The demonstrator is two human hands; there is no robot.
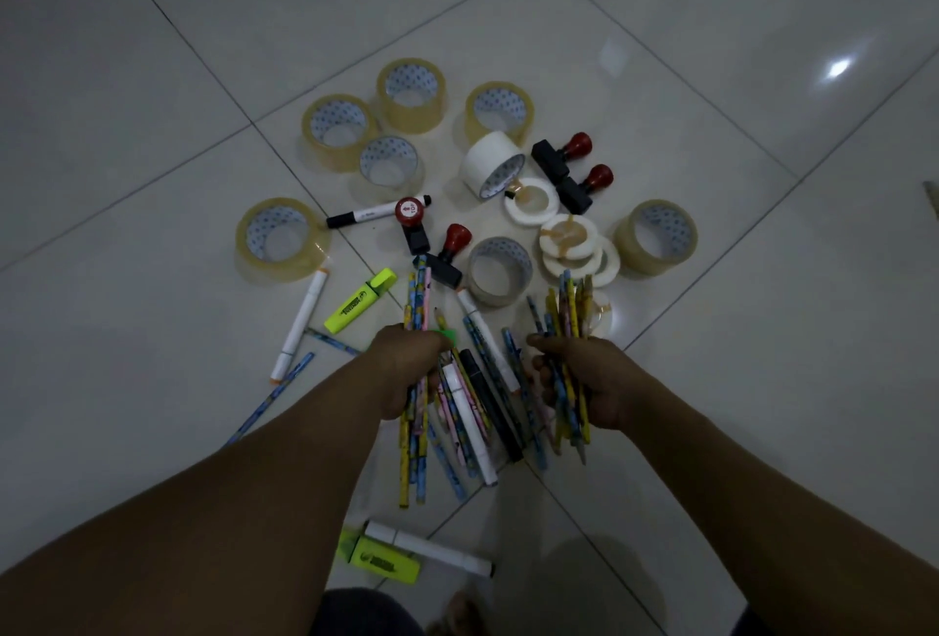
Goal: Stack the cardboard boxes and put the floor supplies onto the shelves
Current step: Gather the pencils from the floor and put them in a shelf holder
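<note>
The left hand (406,369) has its grip curled round a bundle of pencils (412,452) just above the floor (152,76). The right hand (589,381) clutches a second pencil bundle (571,302). Tape rolls (411,94) and stamps (559,158) lie on the floor beyond.

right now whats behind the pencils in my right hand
A small pale tape roll on the floor shows past the pencils gripped by the right hand; they cover its left part.
</note>
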